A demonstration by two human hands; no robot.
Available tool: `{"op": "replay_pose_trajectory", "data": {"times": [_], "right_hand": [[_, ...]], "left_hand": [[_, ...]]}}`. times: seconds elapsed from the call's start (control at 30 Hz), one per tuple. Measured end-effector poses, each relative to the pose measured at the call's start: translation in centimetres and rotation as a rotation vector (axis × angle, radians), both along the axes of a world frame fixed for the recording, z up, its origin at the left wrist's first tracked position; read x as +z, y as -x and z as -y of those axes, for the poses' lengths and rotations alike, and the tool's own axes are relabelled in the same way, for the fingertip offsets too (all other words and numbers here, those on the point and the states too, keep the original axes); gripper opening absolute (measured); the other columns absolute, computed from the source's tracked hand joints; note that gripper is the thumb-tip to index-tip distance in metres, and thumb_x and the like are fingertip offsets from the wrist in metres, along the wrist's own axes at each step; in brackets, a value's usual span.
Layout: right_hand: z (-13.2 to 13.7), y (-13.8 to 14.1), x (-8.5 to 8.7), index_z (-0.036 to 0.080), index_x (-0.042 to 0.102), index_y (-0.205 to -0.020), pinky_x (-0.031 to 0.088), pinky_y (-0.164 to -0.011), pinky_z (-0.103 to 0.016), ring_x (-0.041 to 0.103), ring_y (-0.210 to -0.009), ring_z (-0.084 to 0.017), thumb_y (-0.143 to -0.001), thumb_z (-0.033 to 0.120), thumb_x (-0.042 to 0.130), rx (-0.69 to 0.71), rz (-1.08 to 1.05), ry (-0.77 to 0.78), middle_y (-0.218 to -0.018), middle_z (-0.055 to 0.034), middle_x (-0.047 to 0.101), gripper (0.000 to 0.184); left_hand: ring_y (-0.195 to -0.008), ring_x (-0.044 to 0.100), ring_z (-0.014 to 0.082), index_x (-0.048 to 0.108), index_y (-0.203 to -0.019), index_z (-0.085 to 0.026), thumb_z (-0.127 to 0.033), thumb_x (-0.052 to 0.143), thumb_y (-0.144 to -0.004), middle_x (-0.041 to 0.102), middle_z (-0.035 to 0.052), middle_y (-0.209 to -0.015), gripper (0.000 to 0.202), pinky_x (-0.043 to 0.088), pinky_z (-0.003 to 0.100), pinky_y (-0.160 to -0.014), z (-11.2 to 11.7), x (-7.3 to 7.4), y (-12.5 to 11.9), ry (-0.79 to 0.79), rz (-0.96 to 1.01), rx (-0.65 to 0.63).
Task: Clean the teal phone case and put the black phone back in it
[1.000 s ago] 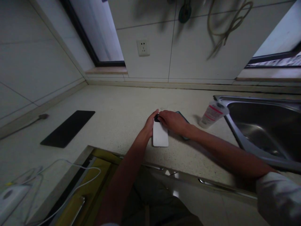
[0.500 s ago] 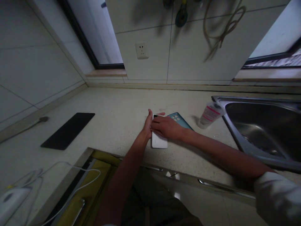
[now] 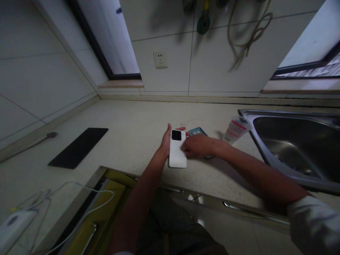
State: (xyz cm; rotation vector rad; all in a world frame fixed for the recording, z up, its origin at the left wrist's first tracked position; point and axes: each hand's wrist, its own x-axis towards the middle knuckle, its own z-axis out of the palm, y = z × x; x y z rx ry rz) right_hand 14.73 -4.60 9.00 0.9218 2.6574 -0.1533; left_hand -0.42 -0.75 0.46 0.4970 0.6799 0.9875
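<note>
A white phone (image 3: 177, 154) lies back up on the pale countertop (image 3: 132, 134), its black camera block at the far end. My left hand (image 3: 166, 139) cups the phone's left edge and far corner, fingers curled round it. My right hand (image 3: 198, 145) rests at the phone's right edge, fingertips touching its side. Under and behind my right hand lies a teal phone case (image 3: 197, 131), mostly hidden.
A steel sink (image 3: 297, 141) is set in at the right, with a white tube (image 3: 235, 129) lying by its rim. A black flat slab (image 3: 78, 146) lies at the left. White charger and cable (image 3: 16, 219) sit near left. A wall socket (image 3: 160, 59) is behind.
My right hand has slid off the top of the white phone to its right edge, uncovering the camera block. It now hides more of the teal case. My left hand stays put.
</note>
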Motion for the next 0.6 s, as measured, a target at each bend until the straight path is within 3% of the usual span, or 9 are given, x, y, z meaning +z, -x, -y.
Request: {"op": "replay_pose_trajectory", "data": {"times": [0.17,0.33,0.47,0.6], "right_hand": [[-1.8,-0.7,-0.2,0.015,0.072,-0.101,0.038,-0.063,-0.03,0.069,-0.083,-0.025,-0.093,0.024,0.047,-0.173,-0.093,-0.132,-0.099,-0.0151,0.075,0.028],[-3.1,-0.3,-1.3,0.013,0.066,-0.106,0.036,-0.064,-0.031,0.065,-0.085,-0.024,-0.102,0.031,0.038,-0.349,-0.318,-0.291,-0.103,-0.0158,0.071,0.034],[-2.9,0.6,-2.8,0.014,0.064,-0.107,0.037,-0.068,-0.029,0.062,-0.088,-0.021,-0.104,0.029,0.039,-0.273,-0.451,-0.337,-0.105,-0.0132,0.067,0.029],[-2.3,1.6,-3.9,0.016,0.067,-0.105,0.039,-0.071,-0.029,0.059,-0.09,-0.021,-0.102,0.027,0.047,-0.16,-0.528,-0.336,-0.108,-0.0122,0.064,0.022]], "left_hand": [[-0.079,0.073,0.0264,0.068,-0.113,-0.017,-0.07,0.038,-0.092,0.075,0.0132,-0.086,0.065,0.055,0.037,-0.072,0.0,-0.4,-0.2,-0.048,-0.002,-0.055],[-0.072,0.072,0.0236,0.07,-0.104,-0.018,-0.072,0.036,-0.092,0.072,0.0101,-0.075,0.065,0.055,0.034,-0.068,0.2,-0.6,-0.5,-0.068,0.027,-0.119],[-0.071,0.071,0.0244,0.071,-0.097,-0.014,-0.077,0.034,-0.089,0.072,0.0119,-0.072,0.073,0.055,0.034,-0.066,0.4,-0.6,-0.6,0.029,0.009,-0.12],[-0.078,0.072,0.0276,0.072,-0.1,-0.012,-0.082,0.04,-0.083,0.073,0.0146,-0.078,0.079,0.055,0.037,-0.07,0.6,-0.6,-0.4,0.091,0.018,-0.03]]}}
